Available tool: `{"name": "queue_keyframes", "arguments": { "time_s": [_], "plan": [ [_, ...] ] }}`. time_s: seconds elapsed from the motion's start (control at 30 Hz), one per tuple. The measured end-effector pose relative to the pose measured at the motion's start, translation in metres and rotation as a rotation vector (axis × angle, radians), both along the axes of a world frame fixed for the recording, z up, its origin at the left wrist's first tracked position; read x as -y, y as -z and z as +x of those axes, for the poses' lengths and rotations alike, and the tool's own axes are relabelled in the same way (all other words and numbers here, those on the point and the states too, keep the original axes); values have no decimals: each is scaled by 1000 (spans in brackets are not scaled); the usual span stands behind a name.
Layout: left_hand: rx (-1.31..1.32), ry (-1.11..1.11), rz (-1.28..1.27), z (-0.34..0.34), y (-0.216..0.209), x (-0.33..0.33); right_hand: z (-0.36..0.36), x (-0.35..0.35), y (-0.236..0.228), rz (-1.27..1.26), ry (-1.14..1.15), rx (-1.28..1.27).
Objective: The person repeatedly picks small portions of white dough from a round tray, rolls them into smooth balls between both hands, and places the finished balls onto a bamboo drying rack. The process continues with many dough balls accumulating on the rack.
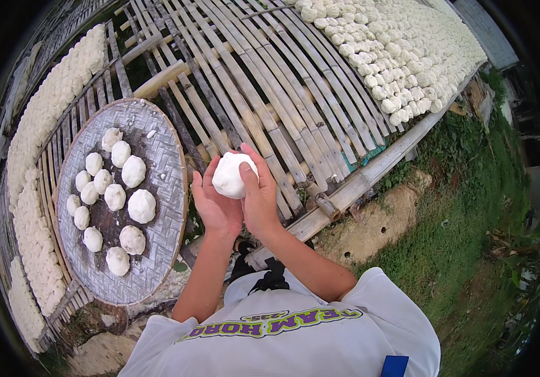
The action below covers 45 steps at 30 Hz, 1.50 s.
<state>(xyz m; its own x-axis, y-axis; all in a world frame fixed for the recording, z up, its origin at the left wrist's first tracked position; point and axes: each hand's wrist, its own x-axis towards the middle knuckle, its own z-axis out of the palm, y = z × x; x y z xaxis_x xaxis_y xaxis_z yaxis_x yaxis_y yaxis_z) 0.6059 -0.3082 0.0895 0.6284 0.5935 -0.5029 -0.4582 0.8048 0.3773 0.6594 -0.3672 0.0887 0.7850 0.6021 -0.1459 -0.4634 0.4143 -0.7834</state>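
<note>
A white, dough-like ball (232, 174) with a lumpy, faceted surface rests between my two hands, in front of my body. My left hand (215, 206) cups it from the left and below, its fingers partly behind it. My right hand (261, 200) closes round its right side, with the thumb lying over the front. To the left of my hands sits a round woven bamboo tray (168, 188). Several similar white balls of differing sizes, among them a large one (142, 206), lie spread over it, with white crumbs and smears on the weave.
A slatted bamboo rack (264, 94) stretches ahead, with gaps between slats. Rows of pale lumps (402, 56) cover its far right; another band (56, 94) runs along the left. A thick bamboo pole (370, 176) edges the rack. Grass (433, 251) slopes down at right.
</note>
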Motion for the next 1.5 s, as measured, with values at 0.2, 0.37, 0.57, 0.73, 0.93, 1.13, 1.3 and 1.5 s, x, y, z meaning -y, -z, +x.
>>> {"name": "queue_keyframes", "arguments": {
  "time_s": [0.2, 0.37, 0.57, 0.73, 0.93, 1.13, 1.3, 1.5],
  "plan": [
    [85, 215, 33, 84, 19, 9, 111, 38, 17, -51, -126, 665],
    [-77, -41, 156, 144, 29, 74, 170, 74, 17, 93, -87, -278],
    [235, 211, -87, 180, -24, 115, 200, 142, -34, -233, 48, 957],
    [37, 31, 147, 203, -47, 128, 225, 136, -39, 69, -134, -22],
    [308, 256, 41, 168, -51, 131, 182, 158, -52, -44, 321, 927],
    [29, 183, 756, 145, -39, 136, 144, 166, -66, 11, -65, -296],
    [374, 368, 87, 119, -29, 145, 111, 175, -42, -11, 159, 414],
    [64, 308, 94, 143, -38, 150, 138, 188, -37, 5, -62, -2]
  ]
}}
